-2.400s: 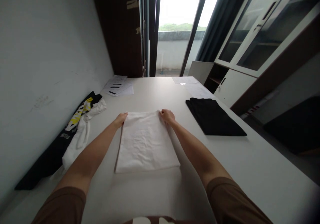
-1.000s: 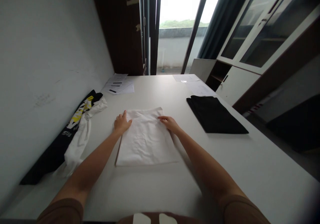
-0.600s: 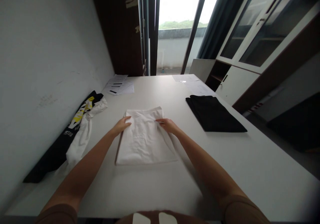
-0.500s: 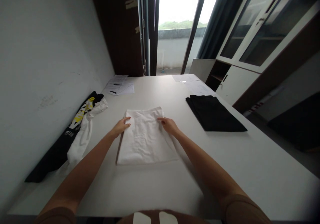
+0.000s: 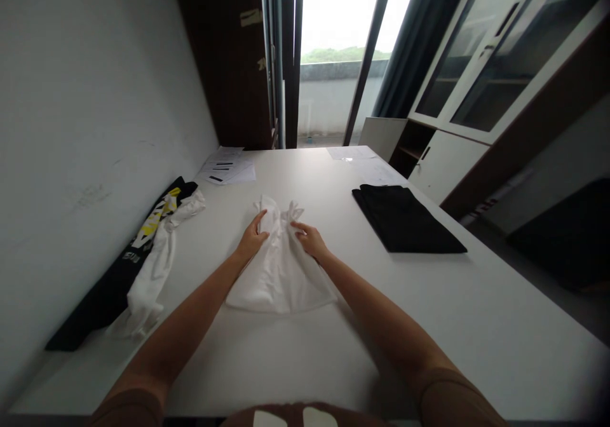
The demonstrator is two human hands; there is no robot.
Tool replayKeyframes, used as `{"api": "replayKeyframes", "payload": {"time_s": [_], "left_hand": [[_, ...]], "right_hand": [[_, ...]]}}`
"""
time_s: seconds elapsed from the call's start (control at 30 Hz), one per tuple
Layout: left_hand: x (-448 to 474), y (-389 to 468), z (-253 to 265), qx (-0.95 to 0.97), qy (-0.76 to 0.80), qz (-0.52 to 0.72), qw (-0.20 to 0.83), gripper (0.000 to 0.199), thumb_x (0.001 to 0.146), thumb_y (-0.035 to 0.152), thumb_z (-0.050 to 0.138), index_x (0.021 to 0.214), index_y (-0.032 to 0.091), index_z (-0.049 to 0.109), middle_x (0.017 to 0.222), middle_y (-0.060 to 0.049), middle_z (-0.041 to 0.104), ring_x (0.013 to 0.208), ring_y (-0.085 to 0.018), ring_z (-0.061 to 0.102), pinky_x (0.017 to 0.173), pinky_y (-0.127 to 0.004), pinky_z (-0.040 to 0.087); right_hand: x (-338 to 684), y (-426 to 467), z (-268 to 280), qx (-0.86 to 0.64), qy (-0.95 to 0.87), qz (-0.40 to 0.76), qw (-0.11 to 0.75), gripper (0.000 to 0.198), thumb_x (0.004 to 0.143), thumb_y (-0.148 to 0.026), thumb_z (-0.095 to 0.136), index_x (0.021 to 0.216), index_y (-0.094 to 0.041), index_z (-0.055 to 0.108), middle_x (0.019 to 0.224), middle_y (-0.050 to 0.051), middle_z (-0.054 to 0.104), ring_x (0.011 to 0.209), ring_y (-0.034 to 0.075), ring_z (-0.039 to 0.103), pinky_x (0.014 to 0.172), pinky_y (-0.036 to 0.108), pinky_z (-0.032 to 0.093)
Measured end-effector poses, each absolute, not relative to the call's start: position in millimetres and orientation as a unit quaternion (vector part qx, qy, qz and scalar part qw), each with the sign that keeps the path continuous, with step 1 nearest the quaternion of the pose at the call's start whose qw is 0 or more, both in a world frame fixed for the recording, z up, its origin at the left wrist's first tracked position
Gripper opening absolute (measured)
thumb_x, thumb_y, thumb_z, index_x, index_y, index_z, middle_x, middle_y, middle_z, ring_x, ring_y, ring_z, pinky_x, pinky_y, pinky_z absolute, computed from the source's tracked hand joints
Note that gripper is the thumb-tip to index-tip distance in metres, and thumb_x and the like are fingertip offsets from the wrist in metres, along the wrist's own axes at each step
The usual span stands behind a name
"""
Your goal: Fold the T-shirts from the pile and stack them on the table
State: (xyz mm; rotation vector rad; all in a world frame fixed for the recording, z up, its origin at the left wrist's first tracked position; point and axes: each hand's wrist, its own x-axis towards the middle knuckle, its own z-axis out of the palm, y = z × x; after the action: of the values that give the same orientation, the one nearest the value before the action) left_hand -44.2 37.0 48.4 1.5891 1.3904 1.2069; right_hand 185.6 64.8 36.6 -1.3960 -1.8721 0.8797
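Observation:
A white cloth bag or folded garment (image 5: 280, 281) lies on the white table before me; I cannot tell which kind. Its far end is bunched into folds between my hands, while the near end spreads out flat. My left hand (image 5: 255, 235) grips the bunched fabric from the left, thumb on top. From the right, my right hand (image 5: 309, 239) pinches the gathered cloth, and a small ruffle sticks up beyond its fingers. Fingers under the fabric are partly hidden.
Along the left wall lie a black garment with yellow and white print (image 5: 143, 230) and a crumpled white cloth (image 5: 152, 268). A folded black cloth (image 5: 410, 220) rests at the right. Papers (image 5: 229, 166) lie at the far left, more sheets (image 5: 366, 163) at the far right.
Both hands have moved toward each other, gathering the far end of the white fabric, which lay flat before. The other cloths have stayed in place.

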Motion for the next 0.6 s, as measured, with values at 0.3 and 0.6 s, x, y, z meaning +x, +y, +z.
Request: {"api": "replayKeyframes", "payload": {"time_s": [0.3, 0.6], "left_hand": [[29, 45, 32, 0.597, 0.571, 0.406, 0.391, 0.067, 0.090, 0.027, 0.055, 0.156, 0.017, 0.045, 0.145, -0.012, 0.061, 0.125, -0.029, 0.063, 0.109, -0.044, 0.049], [15, 42, 37, 0.483, 0.537, 0.563, 0.402, 0.060, 0.101, 0.044, 0.028, 0.157, 0.022, 0.037, 0.128, -0.011, 0.069, 0.061, -0.009, 0.059, 0.067, -0.025, 0.055]], "right_hand": [[191, 63, 38, -0.515, -0.729, 0.359, 0.273, 0.032, 0.098, -0.025, 0.049, 0.108, -0.024, 0.080, 0.109, 0.001, 0.078, 0.106, 0.021, 0.070, 0.098, 0.029, 0.049], [179, 44, 54, -0.590, -0.741, 0.251, 0.200, 0.046, 0.096, -0.061, 0.055, 0.096, -0.020, 0.078, 0.102, 0.012, 0.075, 0.094, 0.025, 0.069, 0.079, 0.030, 0.046]]}}
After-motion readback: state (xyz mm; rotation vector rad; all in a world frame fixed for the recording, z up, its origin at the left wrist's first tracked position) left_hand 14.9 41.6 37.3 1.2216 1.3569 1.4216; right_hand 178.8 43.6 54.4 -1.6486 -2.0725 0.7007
